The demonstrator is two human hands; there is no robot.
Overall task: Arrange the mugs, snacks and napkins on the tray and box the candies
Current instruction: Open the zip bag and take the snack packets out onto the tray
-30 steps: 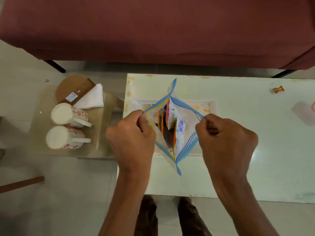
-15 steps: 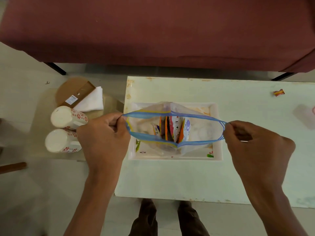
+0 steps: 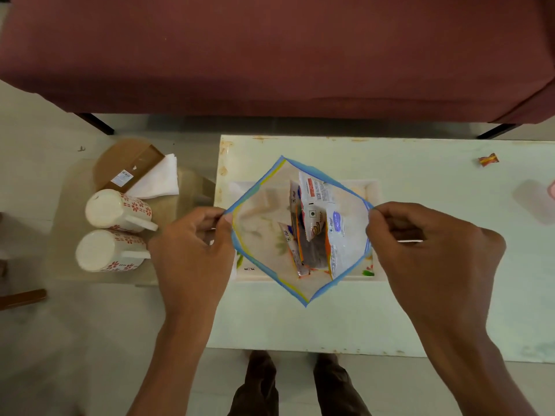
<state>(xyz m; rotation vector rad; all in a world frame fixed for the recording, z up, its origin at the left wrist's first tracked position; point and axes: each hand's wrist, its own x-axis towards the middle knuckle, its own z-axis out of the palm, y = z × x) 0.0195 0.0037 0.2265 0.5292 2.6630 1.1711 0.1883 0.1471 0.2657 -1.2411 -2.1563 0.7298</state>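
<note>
white table (image 3: 450, 295) | our left hand (image 3: 192, 247) at 9 o'clock and right hand (image 3: 429, 253) at 3 each pinch the zip bag (image 3: 261, 211) mouth, spread wide over the tray (image 3: 371, 187) | we'd tip slowly so snack packets (image 3: 318, 229) land inside

Light is soft, dim and faintly green: the pale surface (image 3: 435, 181) is the brightest area, the maroon cloth (image 3: 270, 55) above it is dark, and a diffuse shadow lies on the floor (image 3: 45, 340) just under that cloth's edge. Focus is best in the middle, where print on the packets (image 3: 318, 223) in the bag (image 3: 258, 223) is nearly legible. The wide lens bows straight edges and smears the pink thing (image 3: 552, 189) at the right border.
</note>
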